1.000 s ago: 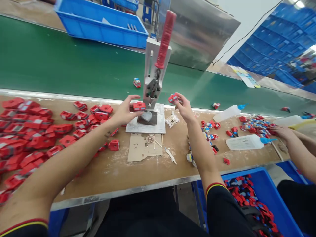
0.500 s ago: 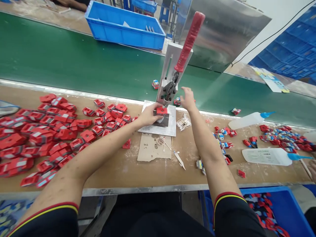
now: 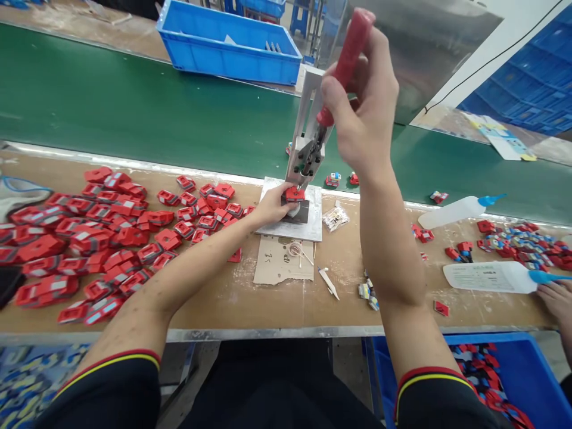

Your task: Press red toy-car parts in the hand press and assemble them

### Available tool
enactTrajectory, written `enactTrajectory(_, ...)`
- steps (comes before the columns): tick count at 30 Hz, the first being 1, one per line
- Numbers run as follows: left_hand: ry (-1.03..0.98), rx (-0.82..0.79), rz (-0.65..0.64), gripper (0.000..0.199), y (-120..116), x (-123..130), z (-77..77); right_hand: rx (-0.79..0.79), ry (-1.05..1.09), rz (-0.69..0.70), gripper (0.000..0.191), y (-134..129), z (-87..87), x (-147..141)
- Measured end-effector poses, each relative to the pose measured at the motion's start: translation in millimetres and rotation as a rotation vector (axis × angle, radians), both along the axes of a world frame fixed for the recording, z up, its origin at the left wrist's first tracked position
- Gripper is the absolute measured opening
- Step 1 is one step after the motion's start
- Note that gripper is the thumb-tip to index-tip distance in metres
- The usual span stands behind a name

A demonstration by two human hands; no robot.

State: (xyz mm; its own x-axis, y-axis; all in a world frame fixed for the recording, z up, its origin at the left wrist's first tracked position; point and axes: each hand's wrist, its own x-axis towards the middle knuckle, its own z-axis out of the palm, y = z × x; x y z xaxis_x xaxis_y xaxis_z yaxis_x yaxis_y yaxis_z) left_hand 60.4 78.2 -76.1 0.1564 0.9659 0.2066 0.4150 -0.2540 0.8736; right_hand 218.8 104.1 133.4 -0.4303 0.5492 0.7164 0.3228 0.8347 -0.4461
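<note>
A small hand press (image 3: 306, 156) stands on a metal base plate (image 3: 314, 221) at the far side of the bench. My left hand (image 3: 270, 206) holds a red plastic part (image 3: 294, 193) on the dark fixture under the press head. My right hand (image 3: 363, 107) is closed around the press's red lever handle (image 3: 351, 42), which points up and to the right. A big heap of red parts (image 3: 98, 232) lies to the left of the press.
A green conveyor belt (image 3: 134, 113) runs behind the bench, with small assembled pieces (image 3: 333, 179) on it. Two squeeze bottles (image 3: 489, 275) and more parts lie to the right. Another person's hand (image 3: 556, 298) is at the right edge. Blue bins (image 3: 531, 381) sit below and across the belt.
My right hand put its red piece on the belt, then rose and took hold of the red lever handle. My left hand set its red part on the fixture and stays there.
</note>
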Motion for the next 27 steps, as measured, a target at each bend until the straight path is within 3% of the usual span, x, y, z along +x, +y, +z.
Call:
enactTrajectory(7,0.022,0.063,-0.023,0.044,-4.7,1.5,1.3,0.325,-0.173,-0.056,0.037,-65.0,-47.3,32.4)
enactTrajectory(14,-0.008,0.099,-0.046,0.040,-6.3,2.7,0.1,0.400,-0.154,-0.021,0.042,-68.9,-80.9,37.9)
enactTrajectory(22,-0.010,0.101,-0.034,0.043,-4.5,2.6,-2.8,0.314,-0.115,0.037,0.046,-76.0,-121.5,43.8)
enactTrajectory(24,-0.014,0.092,-0.038,0.042,-4.2,3.1,-3.0,0.194,-0.019,0.050,0.043,-80.3,-127.4,44.1)
enactTrajectory(27,-0.018,0.088,-0.036,0.041,-4.0,3.8,-3.1,-0.178,0.197,0.082,0.039,-84.9,-125.3,42.2)
